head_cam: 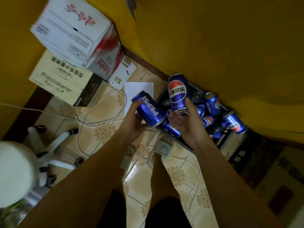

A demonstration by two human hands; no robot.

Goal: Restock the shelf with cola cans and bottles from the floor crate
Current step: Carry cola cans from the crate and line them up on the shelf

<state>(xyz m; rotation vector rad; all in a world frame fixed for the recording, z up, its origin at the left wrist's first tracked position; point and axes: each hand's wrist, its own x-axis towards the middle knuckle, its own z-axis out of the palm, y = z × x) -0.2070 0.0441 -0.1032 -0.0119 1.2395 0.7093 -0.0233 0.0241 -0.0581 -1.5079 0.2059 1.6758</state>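
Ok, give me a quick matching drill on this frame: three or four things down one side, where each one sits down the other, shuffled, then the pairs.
Things
1. can with PEPSI lettering
2. can with the round logo facing up
3. white sheet of paper
4. white cord

Places
A. looped across the tiled floor
B. gripped in the left hand
C. flat on the floor beside the crate
D. held in the right hand, above the crate

Pairs: 1-B, 2-D, 3-C, 4-A
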